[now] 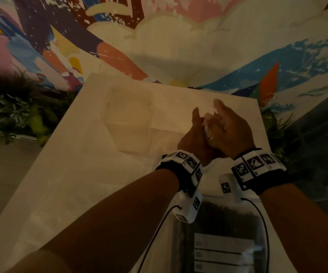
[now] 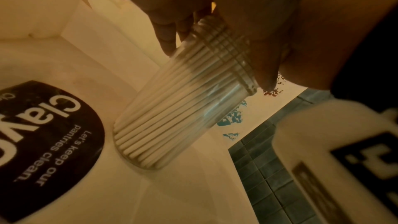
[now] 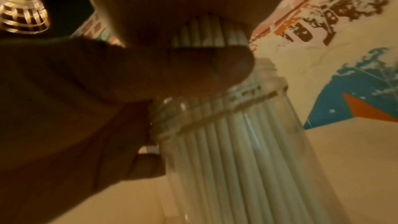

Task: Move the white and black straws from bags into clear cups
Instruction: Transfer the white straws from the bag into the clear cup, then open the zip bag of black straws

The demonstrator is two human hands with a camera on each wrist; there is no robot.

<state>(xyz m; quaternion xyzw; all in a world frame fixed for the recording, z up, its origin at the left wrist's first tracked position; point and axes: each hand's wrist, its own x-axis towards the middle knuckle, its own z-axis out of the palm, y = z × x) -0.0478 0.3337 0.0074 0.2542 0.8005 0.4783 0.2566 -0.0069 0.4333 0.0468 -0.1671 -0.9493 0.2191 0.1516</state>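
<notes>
A clear ribbed cup (image 2: 183, 108) packed with white straws (image 3: 206, 35) stands on the white table (image 1: 80, 174), tilted a little. Both hands meet around its top. My left hand (image 1: 195, 125) grips the cup near its threaded rim, fingers (image 2: 165, 40) on the far side. My right hand (image 1: 226, 123) curls over the straw tops that stick out above the rim. In the head view only a sliver of the straws (image 1: 208, 131) shows between the hands. A clear bag of black straws (image 1: 224, 219) lies on the table under my wrists.
Flat clear plastic, seemingly an emptied bag (image 1: 127, 115), lies at the table's far left. A round black label (image 2: 43, 142) shows beside the cup. Green plants (image 1: 11, 109) flank the table, a painted wall stands behind, and dark tiled floor (image 1: 316, 134) lies to the right.
</notes>
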